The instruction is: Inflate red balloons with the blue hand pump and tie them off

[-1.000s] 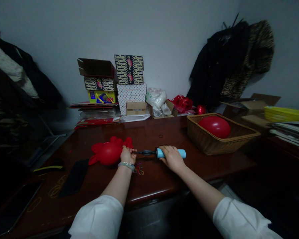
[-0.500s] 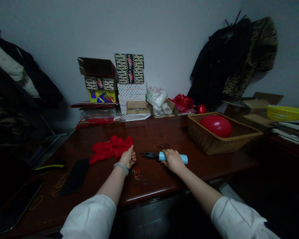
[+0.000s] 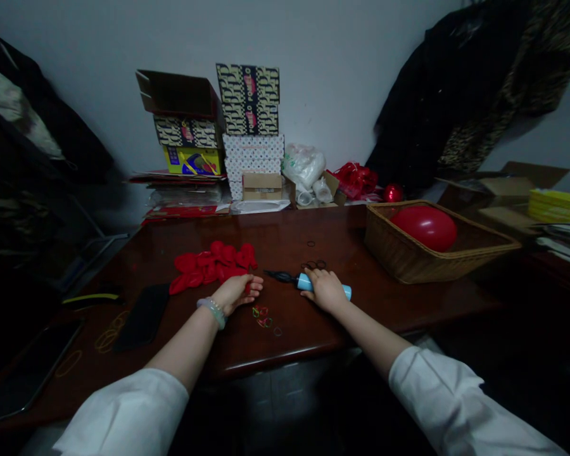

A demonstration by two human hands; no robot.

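My right hand (image 3: 327, 291) is wrapped over a light-blue balloon pump (image 3: 304, 281) lying on the table, its black nozzle pointing left. My left hand (image 3: 237, 294), with a bracelet at the wrist, is at the near right edge of a pile of limp red balloons (image 3: 204, 266). A bit of red shows between its curled fingers and thumb, seemingly a balloon, mostly hidden. Small coloured rubber bands (image 3: 263, 316) lie just right of that hand. Several dark bands (image 3: 313, 265) lie beyond the pump.
A wicker basket (image 3: 389, 253) holding an inflated red balloon (image 3: 425, 228) stands at the right. Two dark phones or tablets, one a black slab (image 3: 142, 318), lie left near yellow bands (image 3: 111, 332). Stacked boxes (image 3: 251, 158) and a plastic bag (image 3: 304, 166) line the wall.
My left hand has moved slightly back and left, its fist loosening so that red shows in it. My right hand and the pump have barely moved. The camera view has shifted.
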